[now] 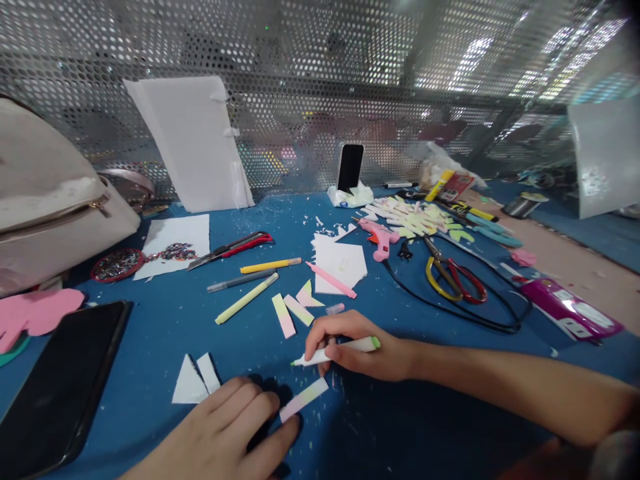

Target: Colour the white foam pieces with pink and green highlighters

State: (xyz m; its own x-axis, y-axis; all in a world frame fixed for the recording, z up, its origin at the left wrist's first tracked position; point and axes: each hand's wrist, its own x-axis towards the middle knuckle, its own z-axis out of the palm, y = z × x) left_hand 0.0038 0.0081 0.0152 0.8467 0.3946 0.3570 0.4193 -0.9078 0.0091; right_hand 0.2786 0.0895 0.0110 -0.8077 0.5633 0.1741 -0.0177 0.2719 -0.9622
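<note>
My right hand (355,347) is closed around a white marker (320,357) with a green end, its green tip pointing left just above the blue table. Below that tip lies a paper strip (304,399) shaded pink and yellow-green. The thumb and index finger of my left hand (235,427) hold the strip's left end against the table. Beyond my hands are two more shaded strips (284,316) and a notched shaded piece (309,295). A clear pink cap (335,309) sits near my right fingers. White paper scraps (189,381) lie beside my left hand.
Yellow, grey and pink markers (247,298), a red utility knife (233,249) and white paper (340,263) lie ahead. Rightward are a pink glue gun (381,239) with its cord, scissors (453,277) and a strip pile (415,217). A phone (65,387) lies left.
</note>
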